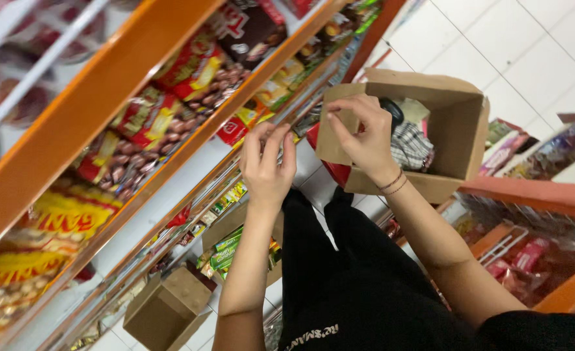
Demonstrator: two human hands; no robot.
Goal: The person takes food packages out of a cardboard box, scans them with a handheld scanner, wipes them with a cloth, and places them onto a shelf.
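My right hand (363, 138) pinches the near flap of an open brown cardboard box (453, 133) that rests on the edge of a red shelf. Inside the box lie a checked cloth (409, 147) and a dark object. My left hand (268, 162) is raised beside the shelf edge, its fingers curled around something small that I cannot make out. Black trousers (352, 273) fill the lower middle of the view.
Orange shelves (99, 97) on the left carry red and yellow snack packets (170, 84). A smaller cardboard box (167, 309) stands on the white tiled floor below, near green packets (226, 250). A second orange rack (534, 195) with packets is at the right.
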